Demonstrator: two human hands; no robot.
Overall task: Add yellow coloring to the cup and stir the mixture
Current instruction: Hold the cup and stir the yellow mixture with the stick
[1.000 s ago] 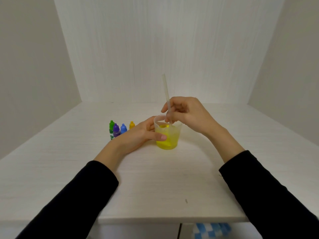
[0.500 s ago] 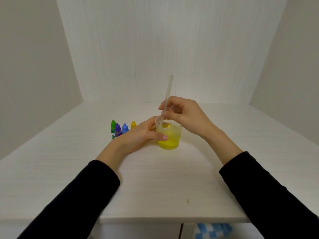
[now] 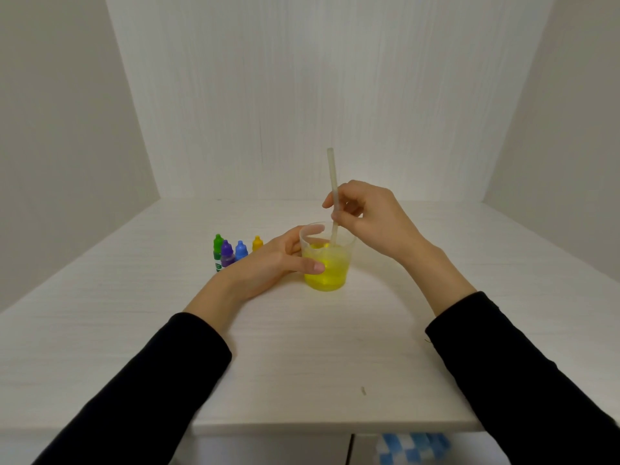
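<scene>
**Stirring the yellow mix**

The cup (image 3: 327, 260) stands just below the middle of the frame on the table (image 3: 302, 347), clear plastic, about two-thirds full of yellow liquid. The left hand (image 3: 268, 263) wraps its left side, thumb across the front wall and fingers round the back, holding it down. The right hand (image 3: 369, 219), just right of and above the rim, pinches the straw (image 3: 333, 193) between fingertips and thumb, part-way up its length; its lower end dips into the liquid at the back of the cup, its top leans slightly left.

By the look of it the cup is light and thin-walled, likely to flex if squeezed and to tip easily, so a hold low on the wall suits it better than one at the rim. The straw looks light and a little bendy; a pinch close above the rim should give most control.

Four small bottles (image 3: 235, 251), capped green, purple, blue and yellow, stand in a row to the left of centre, behind the left hand.
</scene>
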